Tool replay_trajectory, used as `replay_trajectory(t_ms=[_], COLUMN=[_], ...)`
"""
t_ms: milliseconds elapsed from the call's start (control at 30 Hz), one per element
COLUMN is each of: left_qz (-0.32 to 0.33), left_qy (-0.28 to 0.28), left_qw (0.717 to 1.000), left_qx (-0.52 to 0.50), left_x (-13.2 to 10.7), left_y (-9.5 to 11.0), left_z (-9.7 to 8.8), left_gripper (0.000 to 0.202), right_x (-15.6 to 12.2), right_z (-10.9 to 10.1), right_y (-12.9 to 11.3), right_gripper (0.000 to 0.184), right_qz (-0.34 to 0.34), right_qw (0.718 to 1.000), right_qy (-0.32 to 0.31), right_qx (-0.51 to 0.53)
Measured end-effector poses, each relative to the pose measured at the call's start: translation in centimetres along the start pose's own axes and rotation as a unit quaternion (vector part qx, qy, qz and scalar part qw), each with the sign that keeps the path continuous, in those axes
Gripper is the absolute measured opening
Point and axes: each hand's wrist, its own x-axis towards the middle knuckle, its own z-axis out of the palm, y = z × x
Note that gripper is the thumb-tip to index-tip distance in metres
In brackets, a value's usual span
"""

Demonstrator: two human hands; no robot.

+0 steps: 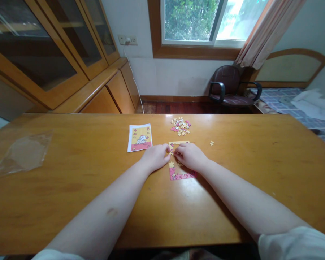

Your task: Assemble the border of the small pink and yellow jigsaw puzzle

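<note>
Warm, glossy wood forms the surface (70, 187), and a little beyond its middle, nearer the far edge than the near one, a small jigsaw puzzle (182, 176) is laid flat. Only its border is seen to be joined: a pink strip along the bottom and yellow pieces up the sides and across the top, with bare wood showing inside. The upper half of the frame is covered by both hands. The left hand (155, 157) is set against the puzzle's left edge, its fingers (166, 158) curled inward and touching the border, seemingly so that the frame is held against sliding. The right hand (191, 156) is laid over the upper right part, its fingers (178, 148) bent down onto the top row. Whether a loose piece is pinched in either hand cannot be told, since the fingertips are turned away and meet closely together.

Just to the left of the puzzle a picture card (140, 137) is placed face up, apparently so that the pattern can be checked at a glance. Beyond the puzzle, toward the far edge, a heap of loose pieces (181, 126) is gathered within easy reach, and a single piece (211, 143) lies apart to the right. A clear plastic bag (24, 151) lies flattened near the left edge, well apart from everything else. Behind the surface, a glazed cabinet (56, 54), a window (206, 20) and a dark armchair (230, 88) are seen.
</note>
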Motion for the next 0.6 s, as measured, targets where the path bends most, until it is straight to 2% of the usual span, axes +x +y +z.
replay_trajectory(t_ms=[233,600], left_qz=[-0.004,0.004], left_qy=[0.019,0.018], left_qw=[1.0,1.0], left_qx=[0.012,-0.011], left_x=[0.06,0.17], left_y=[-0.08,-0.25], left_z=[0.34,0.36], left_gripper=[0.019,0.019], right_x=[0.01,-0.03], right_z=[-0.29,-0.4], right_y=[-0.05,-0.01], right_gripper=[0.025,0.026], right_qz=[0.008,0.017], right_qw=[1.0,1.0], right_qy=[-0.008,-0.01], right_qx=[0.005,0.011])
